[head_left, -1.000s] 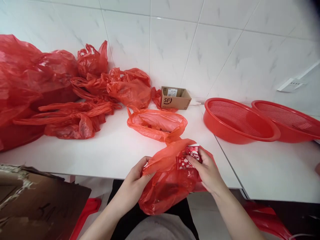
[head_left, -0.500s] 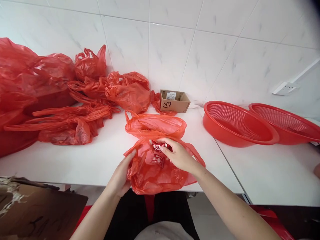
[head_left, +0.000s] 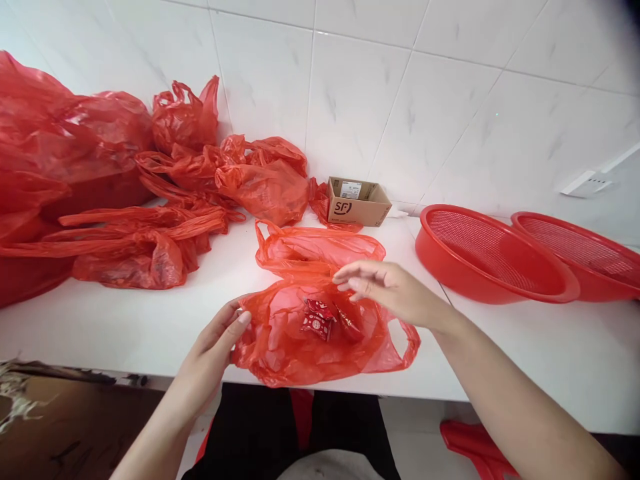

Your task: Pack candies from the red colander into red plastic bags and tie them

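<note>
A thin red plastic bag [head_left: 295, 357] lies spread on the white table in front of me, its mouth facing up. Inside it sit a few small shiny red packets [head_left: 317, 327], some with white print. My left hand [head_left: 213, 350] pinches the bag's left edge between thumb and fingers. Over the bag's right rear side hovers my right hand [head_left: 383, 287], fingers stretched out and nothing in them. Just behind is a second red plastic bag [head_left: 320, 247], also lying loose with its opening up.
Many red plastic bags [head_left: 140, 257] are heaped at the left. A small cardboard box [head_left: 357, 210] stands against the tiled wall. Two red plastic sieve baskets [head_left: 480, 257] are at the right. A large cardboard carton [head_left: 75, 427] sits below the table's front edge at left.
My right hand has lifted out of the bag and moved up and right, leaving the red packets in view. My left hand has shifted left with the bag's edge, widening the opening.
</note>
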Action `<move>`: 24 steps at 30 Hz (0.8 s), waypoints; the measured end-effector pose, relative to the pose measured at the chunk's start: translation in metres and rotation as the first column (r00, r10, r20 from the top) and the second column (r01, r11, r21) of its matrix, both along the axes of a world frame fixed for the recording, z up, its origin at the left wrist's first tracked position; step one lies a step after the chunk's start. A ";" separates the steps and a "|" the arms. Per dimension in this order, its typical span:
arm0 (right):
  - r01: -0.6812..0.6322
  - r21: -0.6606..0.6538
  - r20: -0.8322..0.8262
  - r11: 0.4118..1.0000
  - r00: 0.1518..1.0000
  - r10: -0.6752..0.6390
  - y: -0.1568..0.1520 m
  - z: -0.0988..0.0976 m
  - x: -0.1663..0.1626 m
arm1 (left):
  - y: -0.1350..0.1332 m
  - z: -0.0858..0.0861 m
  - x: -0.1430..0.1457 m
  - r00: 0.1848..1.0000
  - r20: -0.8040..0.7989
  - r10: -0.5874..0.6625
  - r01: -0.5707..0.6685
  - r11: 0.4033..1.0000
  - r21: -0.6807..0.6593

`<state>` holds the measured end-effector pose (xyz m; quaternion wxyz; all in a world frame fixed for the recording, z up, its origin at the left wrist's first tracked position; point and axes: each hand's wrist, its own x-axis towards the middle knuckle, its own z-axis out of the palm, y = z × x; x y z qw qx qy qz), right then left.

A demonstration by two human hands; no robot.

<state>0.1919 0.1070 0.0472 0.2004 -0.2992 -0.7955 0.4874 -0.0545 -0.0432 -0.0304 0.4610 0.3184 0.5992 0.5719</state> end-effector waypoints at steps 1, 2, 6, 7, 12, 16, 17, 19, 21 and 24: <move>0.032 0.006 -0.047 0.999 0.998 -0.031 0.006 0.005 -0.003 | 0.001 0.001 -0.005 0.999 -0.043 0.015 -0.015 1.000 0.007; 0.077 0.037 -0.084 0.996 0.994 -0.074 0.014 0.007 -0.007 | 0.006 0.003 -0.010 0.995 -0.086 0.049 -0.046 0.998 0.036; 0.162 0.398 0.130 0.903 0.964 -0.231 0.050 -0.009 -0.037 | 0.049 0.018 -0.023 0.924 -0.279 0.260 -0.193 0.950 0.247; 0.104 0.471 0.260 0.876 0.933 -0.251 0.056 -0.016 -0.046 | 0.064 0.022 -0.022 0.872 -0.384 0.304 -0.198 0.935 0.293; -0.091 0.474 0.582 0.876 0.779 -0.234 0.062 -0.048 -0.067 | 0.126 0.019 -0.010 0.366 -0.883 0.295 -0.050 0.953 0.298; -0.087 0.440 0.610 0.894 0.759 -0.227 0.065 -0.060 -0.057 | 0.145 -0.004 -0.010 0.285 -0.958 0.020 -0.026 1.000 0.014; -0.082 0.421 0.610 0.903 0.763 -0.215 0.070 -0.062 -0.053 | 0.147 -0.009 -0.012 0.292 -0.956 -0.022 -0.016 0.999 -0.028; -0.070 0.361 0.606 0.930 0.776 -0.177 0.084 -0.064 -0.045 | 0.149 -0.018 -0.016 0.314 -0.947 -0.059 0.013 0.998 -0.058; -0.048 0.295 0.575 0.954 0.806 -0.137 0.100 -0.060 -0.038 | 0.150 -0.022 -0.020 0.336 -0.939 -0.071 0.050 0.997 -0.057; -0.009 0.228 0.473 0.974 0.875 -0.102 0.121 -0.047 -0.032 | 0.150 -0.023 -0.023 0.372 -0.923 -0.096 0.095 0.993 -0.065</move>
